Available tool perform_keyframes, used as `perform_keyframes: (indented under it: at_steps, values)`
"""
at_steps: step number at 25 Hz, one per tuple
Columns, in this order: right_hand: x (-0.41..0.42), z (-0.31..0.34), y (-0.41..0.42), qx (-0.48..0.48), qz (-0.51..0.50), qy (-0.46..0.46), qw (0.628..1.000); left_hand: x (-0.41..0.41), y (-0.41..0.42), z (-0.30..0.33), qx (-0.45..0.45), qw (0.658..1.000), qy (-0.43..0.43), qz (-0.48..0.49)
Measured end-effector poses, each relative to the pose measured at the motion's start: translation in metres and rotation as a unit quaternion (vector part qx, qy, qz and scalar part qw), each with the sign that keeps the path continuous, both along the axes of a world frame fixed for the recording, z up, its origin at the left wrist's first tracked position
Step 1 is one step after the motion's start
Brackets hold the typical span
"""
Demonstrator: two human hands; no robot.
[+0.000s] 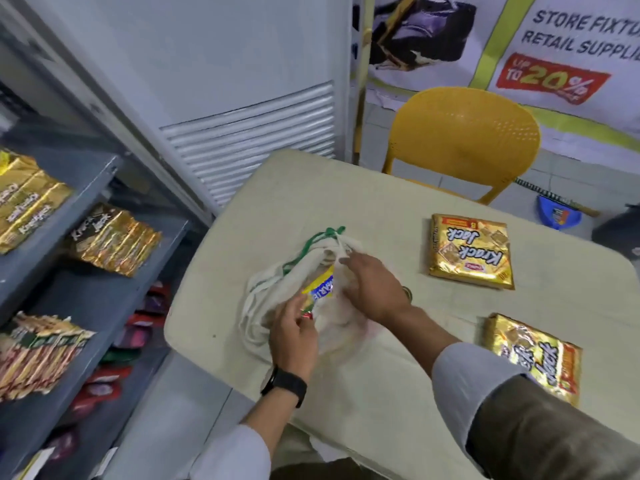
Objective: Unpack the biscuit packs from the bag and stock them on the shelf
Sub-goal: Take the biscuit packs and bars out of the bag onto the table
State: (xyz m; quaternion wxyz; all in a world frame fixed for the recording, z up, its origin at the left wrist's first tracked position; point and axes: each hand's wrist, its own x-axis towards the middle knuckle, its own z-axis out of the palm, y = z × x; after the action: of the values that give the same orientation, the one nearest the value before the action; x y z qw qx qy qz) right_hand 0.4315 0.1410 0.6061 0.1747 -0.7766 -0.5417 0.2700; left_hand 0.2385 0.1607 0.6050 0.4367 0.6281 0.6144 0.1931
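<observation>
The left hand [294, 332] pinches a yellow biscuit pack [320, 287] at the mouth of the cloth bag [273, 299] — mid-table [381, 393]. The right hand [375, 289], fingers loosely spread, rests on the bag. Two gold Krack Jack packs (nearer [535, 358], farther [471, 251]) lie right — shelf [86, 188] left.

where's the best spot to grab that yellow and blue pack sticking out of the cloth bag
Probably by its exposed near end, which the left hand already pinches. The yellow and blue pack points out of the cloth bag toward the person, its far end hidden inside. Come from the near side and pull it toward you along its length, while the right hand rests on the bag, likely steadying it.
</observation>
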Motion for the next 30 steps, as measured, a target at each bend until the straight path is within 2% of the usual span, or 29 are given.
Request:
perform_keyframes:
  at_steps: [2, 3, 5, 10, 14, 16, 17, 19, 21, 23, 25, 26, 28, 30]
  values:
    - [-0.011, -0.016, -0.004, -0.097, 0.006, -0.074, 0.993, -0.023, -0.006, -0.016, -0.003, 0.990, 0.104, -0.093]
    - [-0.012, -0.021, -0.007, -0.110, -0.015, -0.080, 0.991, -0.026, -0.010, -0.022, 0.005, 0.974, 0.156, -0.161]
    - [-0.011, -0.024, -0.012, -0.077, -0.057, -0.064, 0.993, -0.025, -0.018, -0.030, 0.001, 0.941, 0.218, -0.260]
    - [0.003, -0.028, -0.049, -0.020, -0.127, -0.113, 0.985, -0.012, -0.045, -0.032, 0.019, 0.926, 0.167, -0.339]
    - [0.009, -0.044, -0.089, -0.101, -0.162, -0.106, 0.976, -0.004, -0.055, -0.032, -0.019, 0.919, 0.132, -0.371]
    - [0.009, -0.043, -0.087, -0.131, -0.186, -0.069, 0.971, -0.007, -0.052, -0.029, -0.025, 0.940, 0.102, -0.323]
    - [0.008, -0.039, -0.082, -0.125, -0.199, -0.057, 0.970, -0.010, -0.046, -0.028, -0.018, 0.960, 0.079, -0.269]
    - [0.006, -0.024, -0.063, -0.071, -0.209, -0.062, 0.973, -0.011, -0.029, -0.024, -0.006, 0.992, 0.017, -0.127]
    - [0.001, -0.007, -0.035, 0.018, -0.179, -0.064, 0.982, -0.005, -0.006, -0.014, -0.018, 0.998, -0.047, 0.030]
    - [-0.010, 0.006, -0.001, 0.052, -0.094, -0.037, 0.993, 0.003, 0.017, -0.008, -0.099, 0.978, -0.109, 0.145]
    - [-0.021, 0.006, 0.026, -0.004, -0.015, -0.035, 0.999, 0.009, 0.035, -0.011, -0.208, 0.945, -0.145, 0.206]
    - [-0.024, 0.003, 0.035, -0.044, -0.003, -0.054, 0.998, 0.011, 0.041, -0.016, -0.241, 0.939, -0.124, 0.212]
    - [-0.024, -0.006, 0.049, -0.108, -0.031, -0.084, 0.990, 0.010, 0.049, -0.027, -0.288, 0.920, -0.097, 0.247]
    - [-0.017, -0.014, 0.060, -0.155, -0.081, -0.074, 0.982, 0.011, 0.052, -0.032, -0.351, 0.874, -0.153, 0.300]
